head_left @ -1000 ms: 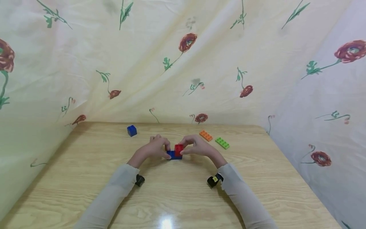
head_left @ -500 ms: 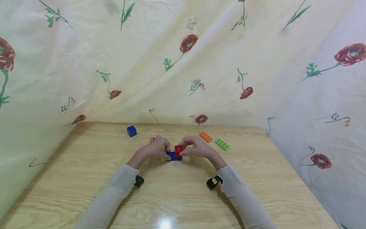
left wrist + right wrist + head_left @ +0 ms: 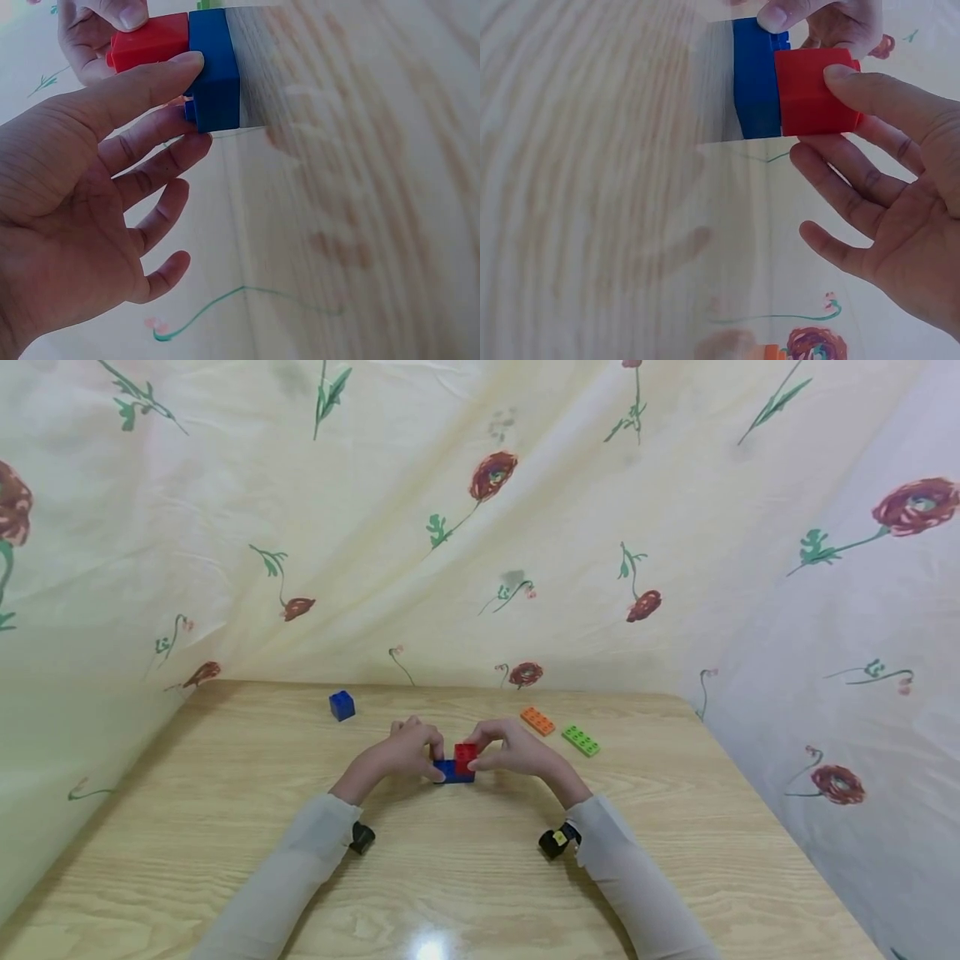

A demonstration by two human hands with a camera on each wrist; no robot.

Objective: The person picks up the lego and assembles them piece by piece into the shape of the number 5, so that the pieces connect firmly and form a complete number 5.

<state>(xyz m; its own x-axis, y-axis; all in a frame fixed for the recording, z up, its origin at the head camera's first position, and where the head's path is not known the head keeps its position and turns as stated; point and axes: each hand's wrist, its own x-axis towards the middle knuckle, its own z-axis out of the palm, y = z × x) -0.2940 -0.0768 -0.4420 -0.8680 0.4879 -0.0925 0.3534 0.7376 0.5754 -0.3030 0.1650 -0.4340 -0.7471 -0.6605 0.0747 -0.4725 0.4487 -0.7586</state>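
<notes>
A long blue building brick (image 3: 448, 771) lies on the wooden table, and a smaller red building brick (image 3: 465, 756) sits on the right part of its top. My left hand (image 3: 405, 752) pinches the blue brick's left end between thumb and fingers. From the other side my right hand (image 3: 517, 749) pinches the red brick. In the left wrist view the left thumb lies on the blue brick (image 3: 216, 75) near its joint with the red one. The right wrist view shows the red brick (image 3: 817, 91) against the blue one, with no clear gap between them.
A blue cube-shaped brick (image 3: 342, 705) stands at the back left of the table (image 3: 450, 877). Behind the right hand lie a flat orange brick (image 3: 537, 721) and a flat lime-green brick (image 3: 581, 740). A flowered cloth (image 3: 360, 510) hangs behind the table.
Both hands keep their grip on the two bricks, which stay stacked. The whole head view has shifted very slightly; nothing else visibly differs.
</notes>
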